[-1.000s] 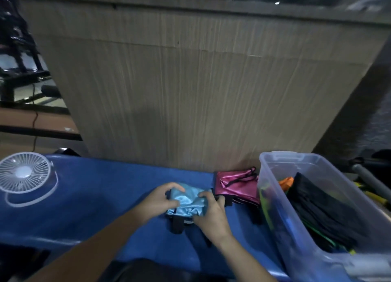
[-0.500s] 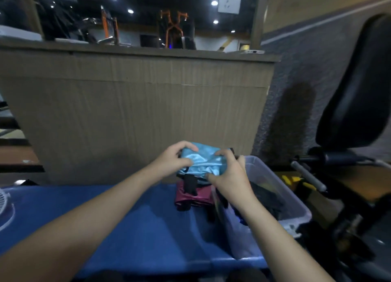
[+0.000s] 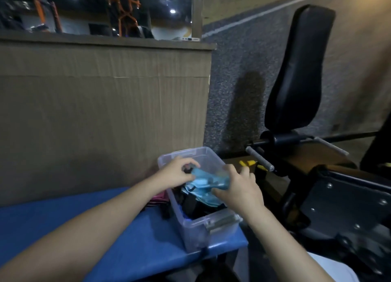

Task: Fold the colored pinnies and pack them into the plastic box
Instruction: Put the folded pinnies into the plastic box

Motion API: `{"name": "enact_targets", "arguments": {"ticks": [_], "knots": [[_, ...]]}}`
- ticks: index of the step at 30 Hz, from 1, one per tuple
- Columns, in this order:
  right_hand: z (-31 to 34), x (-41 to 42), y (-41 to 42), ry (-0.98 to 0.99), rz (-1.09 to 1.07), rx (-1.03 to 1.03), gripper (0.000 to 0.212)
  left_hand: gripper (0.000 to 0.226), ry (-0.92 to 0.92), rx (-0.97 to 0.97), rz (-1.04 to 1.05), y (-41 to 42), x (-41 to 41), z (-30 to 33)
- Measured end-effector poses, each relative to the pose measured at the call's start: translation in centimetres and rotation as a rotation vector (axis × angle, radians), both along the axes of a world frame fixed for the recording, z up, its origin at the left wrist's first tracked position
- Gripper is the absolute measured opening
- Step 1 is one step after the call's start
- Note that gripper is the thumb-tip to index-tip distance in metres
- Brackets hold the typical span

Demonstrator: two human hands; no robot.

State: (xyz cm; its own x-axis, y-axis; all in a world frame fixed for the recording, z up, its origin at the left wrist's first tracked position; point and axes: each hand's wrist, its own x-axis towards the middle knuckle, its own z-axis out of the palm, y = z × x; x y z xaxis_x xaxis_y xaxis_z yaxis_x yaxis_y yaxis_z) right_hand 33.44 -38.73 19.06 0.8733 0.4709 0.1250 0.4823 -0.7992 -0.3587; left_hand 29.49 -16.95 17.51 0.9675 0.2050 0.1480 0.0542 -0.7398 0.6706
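In the head view, the folded light-blue pinny (image 3: 204, 181), which a second ago lay on the blue tabletop (image 3: 88, 220) and half a second ago was carried in the air, is now being lowered into the plastic box (image 3: 203, 226) onto the dark pinnies already there. The left hand (image 3: 176, 172) and right hand (image 3: 238, 188) both have their fingers curled on its ends. I judge this piece almost packed; the magenta pinny (image 3: 159, 198) waits beside the box.

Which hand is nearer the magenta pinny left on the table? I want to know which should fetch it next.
Left. The left hand is over the box's near-left side, close above the magenta pinny; the right hand is across the plastic box, farther away.
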Motion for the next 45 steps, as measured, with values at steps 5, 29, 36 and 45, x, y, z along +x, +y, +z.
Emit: {"name": "enact_targets", "arguments": {"ticks": [5,29,36,45], "knots": [[-0.6,0.0,0.9,0.015,0.079,0.114,0.066,0.036,-0.041,-0.022,0.036,1.2,-1.3,-0.9],[-12.9,-8.4,19.2,0.211,0.263,0.391,0.06,0.023,-0.041,-0.254,0.442,16.9,-16.1,-11.0],[-17.0,-4.8,24.0,0.225,0.23,0.347,0.067,0.019,-0.02,-0.475,0.491,18.8,-10.8,-15.2],[-20.2,-1.9,26.8,0.147,0.138,0.229,0.065,0.024,0.112,-0.385,0.575,20.7,-3.5,-18.6]]}}
